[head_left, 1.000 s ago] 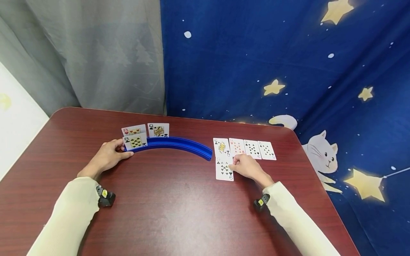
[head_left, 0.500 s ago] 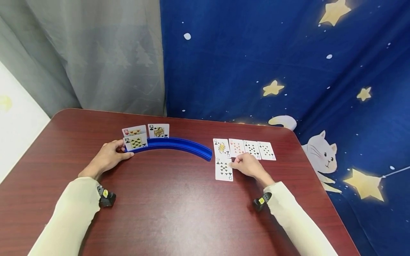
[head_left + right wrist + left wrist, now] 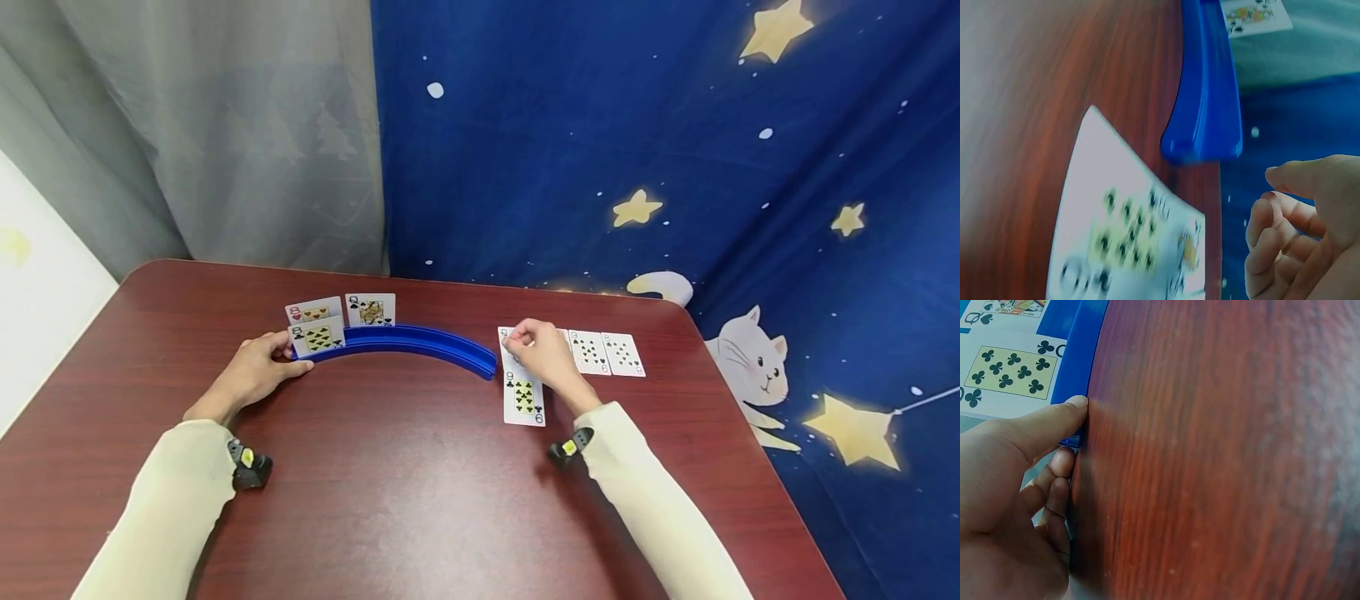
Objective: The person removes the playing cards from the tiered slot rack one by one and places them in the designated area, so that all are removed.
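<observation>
My left hand (image 3: 255,371) grips the left end of a curved blue card holder (image 3: 423,337), thumb along its front edge in the left wrist view. In that end stands the eight of clubs (image 3: 318,336), with the eight of hearts (image 3: 313,309) behind it and the queen of spades (image 3: 371,310) to the right. My right hand (image 3: 546,354), fingers loosely bent and holding nothing, hovers over the flat queen of clubs (image 3: 506,333) and mostly hides it. Just below lies the nine of clubs (image 3: 523,407); the right wrist view shows this nine of clubs (image 3: 1125,231) blurred.
Right of my right hand lie the nine of spades (image 3: 589,352) and the eight of spades (image 3: 622,355). A red-pipped card between them and the queen is mostly covered by the hand. The brown table (image 3: 420,483) ends at a grey curtain (image 3: 262,167) and a blue curtain (image 3: 525,167).
My right hand has come off the right edge of the nine of clubs and moved up and left over the queen of clubs. My left hand keeps its grip on the card holder.
</observation>
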`<act>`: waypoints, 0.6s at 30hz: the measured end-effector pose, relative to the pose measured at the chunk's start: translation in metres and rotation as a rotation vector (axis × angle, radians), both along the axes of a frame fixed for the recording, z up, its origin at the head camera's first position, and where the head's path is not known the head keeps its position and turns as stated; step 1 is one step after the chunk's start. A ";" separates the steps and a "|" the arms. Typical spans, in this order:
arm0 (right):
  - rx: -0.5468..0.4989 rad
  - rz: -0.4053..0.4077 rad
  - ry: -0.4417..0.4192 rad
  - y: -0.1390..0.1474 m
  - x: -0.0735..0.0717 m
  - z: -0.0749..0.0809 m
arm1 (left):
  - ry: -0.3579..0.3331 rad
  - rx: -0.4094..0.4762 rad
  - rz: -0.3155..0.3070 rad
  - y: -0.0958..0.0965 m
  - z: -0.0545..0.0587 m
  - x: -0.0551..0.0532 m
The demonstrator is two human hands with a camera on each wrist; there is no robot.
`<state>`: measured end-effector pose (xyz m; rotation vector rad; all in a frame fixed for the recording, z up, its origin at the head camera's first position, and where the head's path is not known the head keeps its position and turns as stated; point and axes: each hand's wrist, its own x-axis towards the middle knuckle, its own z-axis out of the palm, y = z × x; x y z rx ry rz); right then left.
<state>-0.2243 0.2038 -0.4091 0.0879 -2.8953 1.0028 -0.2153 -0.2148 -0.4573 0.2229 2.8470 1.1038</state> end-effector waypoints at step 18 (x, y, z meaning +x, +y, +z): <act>-0.069 0.130 0.019 -0.067 -0.017 0.005 | 0.013 -0.006 -0.016 0.000 -0.002 -0.002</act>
